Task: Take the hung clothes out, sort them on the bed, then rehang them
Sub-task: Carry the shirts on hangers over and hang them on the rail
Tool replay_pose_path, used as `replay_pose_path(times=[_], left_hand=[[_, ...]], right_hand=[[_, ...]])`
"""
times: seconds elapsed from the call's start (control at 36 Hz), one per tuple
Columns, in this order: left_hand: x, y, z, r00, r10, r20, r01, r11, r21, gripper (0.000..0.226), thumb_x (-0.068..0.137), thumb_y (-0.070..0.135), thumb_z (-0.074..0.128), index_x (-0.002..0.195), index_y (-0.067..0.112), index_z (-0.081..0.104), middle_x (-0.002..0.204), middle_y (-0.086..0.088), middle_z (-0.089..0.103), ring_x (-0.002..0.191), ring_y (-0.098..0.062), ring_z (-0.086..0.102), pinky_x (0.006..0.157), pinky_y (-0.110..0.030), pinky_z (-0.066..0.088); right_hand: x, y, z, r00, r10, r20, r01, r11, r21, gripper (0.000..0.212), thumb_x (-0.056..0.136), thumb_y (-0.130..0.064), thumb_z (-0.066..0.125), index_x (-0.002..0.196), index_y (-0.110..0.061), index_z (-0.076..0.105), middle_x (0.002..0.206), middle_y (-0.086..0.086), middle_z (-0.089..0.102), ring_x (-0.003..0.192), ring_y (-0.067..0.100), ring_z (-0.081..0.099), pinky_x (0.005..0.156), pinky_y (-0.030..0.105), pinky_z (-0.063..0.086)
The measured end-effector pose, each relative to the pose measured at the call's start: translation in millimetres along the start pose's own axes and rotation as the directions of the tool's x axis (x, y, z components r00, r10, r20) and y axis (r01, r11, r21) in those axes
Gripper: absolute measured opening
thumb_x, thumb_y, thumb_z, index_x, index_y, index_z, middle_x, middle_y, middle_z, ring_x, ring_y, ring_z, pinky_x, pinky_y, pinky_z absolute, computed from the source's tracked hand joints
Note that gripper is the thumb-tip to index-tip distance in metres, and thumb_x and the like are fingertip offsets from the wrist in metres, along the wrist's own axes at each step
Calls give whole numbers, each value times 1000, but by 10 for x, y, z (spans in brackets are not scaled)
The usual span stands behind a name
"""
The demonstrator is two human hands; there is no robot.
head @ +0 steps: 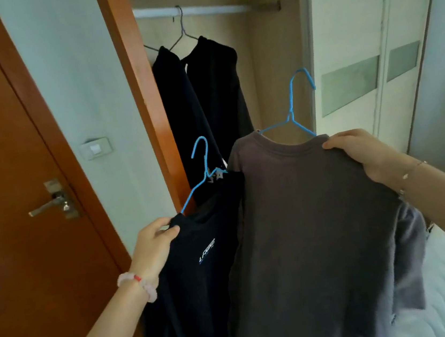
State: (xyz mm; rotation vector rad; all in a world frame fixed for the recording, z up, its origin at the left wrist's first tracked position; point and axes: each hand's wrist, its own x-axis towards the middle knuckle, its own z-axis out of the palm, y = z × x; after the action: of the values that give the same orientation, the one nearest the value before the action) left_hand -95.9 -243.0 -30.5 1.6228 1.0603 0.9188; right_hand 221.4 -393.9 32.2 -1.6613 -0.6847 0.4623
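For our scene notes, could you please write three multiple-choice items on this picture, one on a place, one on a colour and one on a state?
1. Where does the dark jacket hang?
A. On the closet rod
B. On the door handle
C. On the bed

2. What colour are the two hangers held in the hands?
A. White
B. Blue
C. Red

3. What is the state of the grey shirt?
A. Folded on the bed
B. Lying on the floor
C. On a hanger, held up by the right hand

Answers:
1. A, since its hanger hooks over the closet rod.
2. B, as both the hanger of the black shirt and the hanger of the grey shirt are blue.
3. C, since the right hand grips its shoulder, while the left hand holds the black shirt.
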Motion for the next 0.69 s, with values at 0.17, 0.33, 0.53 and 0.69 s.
replay_pose_path(times=[0.17,0.33,0.53,0.69], left_hand=[[735,116,407,993,0,119,7,998,-58,20,92,5,56,84,17,70,90,-11,73,91,-30,67,90,-42,50],[1496,123,859,981,38,190,-22,996,-88,16,94,9,54,95,16,68,92,0,68,93,-18,63,82,-26,47],[2242,165,1329,937,68,343,-24,991,-132,18,94,8,52,92,19,66,87,4,66,88,-12,62,84,-25,48],[2676,125,1825,909,82,408,-23,989,-146,18,93,8,52,95,13,68,91,-6,69,96,-23,64,87,-33,49]], right_hand=[[608,15,146,998,-2,-60,-2,998,-70,11,87,-13,56,84,-8,65,78,13,63,66,21,58,60,27,48],[1151,77,281,993,-47,-112,23,979,-202,15,88,-18,57,98,-9,66,86,8,65,80,21,61,64,27,49],[1607,84,300,982,11,-190,-53,975,-217,14,90,-19,57,100,-12,64,92,9,64,83,19,59,63,26,47],[1859,222,247,961,13,-278,-80,970,-229,12,91,-17,56,99,-11,62,87,7,62,78,16,58,58,23,43]])
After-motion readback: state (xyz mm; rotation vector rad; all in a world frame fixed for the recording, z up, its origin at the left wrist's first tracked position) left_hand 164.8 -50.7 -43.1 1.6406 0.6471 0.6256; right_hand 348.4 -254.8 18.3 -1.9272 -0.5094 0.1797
